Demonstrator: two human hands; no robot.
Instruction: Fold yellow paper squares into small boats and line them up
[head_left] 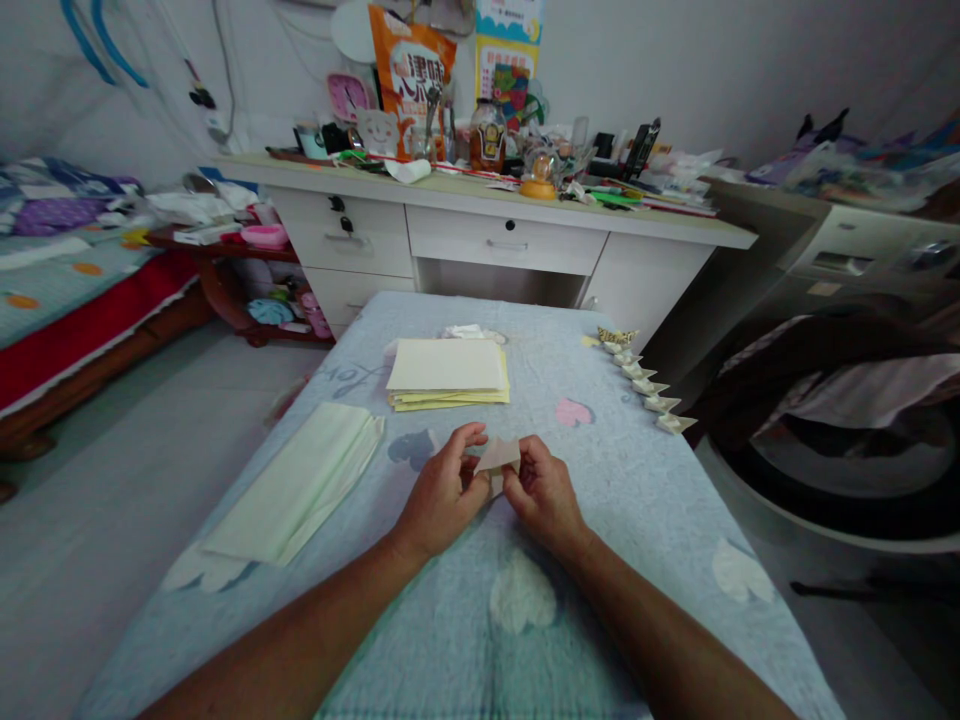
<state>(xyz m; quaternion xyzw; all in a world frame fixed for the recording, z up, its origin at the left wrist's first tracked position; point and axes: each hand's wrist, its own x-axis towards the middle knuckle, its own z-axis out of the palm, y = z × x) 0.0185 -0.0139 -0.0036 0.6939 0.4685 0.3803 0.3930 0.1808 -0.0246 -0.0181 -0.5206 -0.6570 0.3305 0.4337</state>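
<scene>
Above a soft blue cloth [637, 560] printed with hearts, left hand [444, 495] and right hand [547, 495] pinch a small creased paper [500, 455], near a flat rectangular paper stack [448, 365]; orange bag [386, 45] behind bears Chinese characters.

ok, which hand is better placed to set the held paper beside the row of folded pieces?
Probably the right hand: it's nearer the row of folded pieces and grips the small folded paper. The left hand holds it too, but would have to reach across.
</scene>
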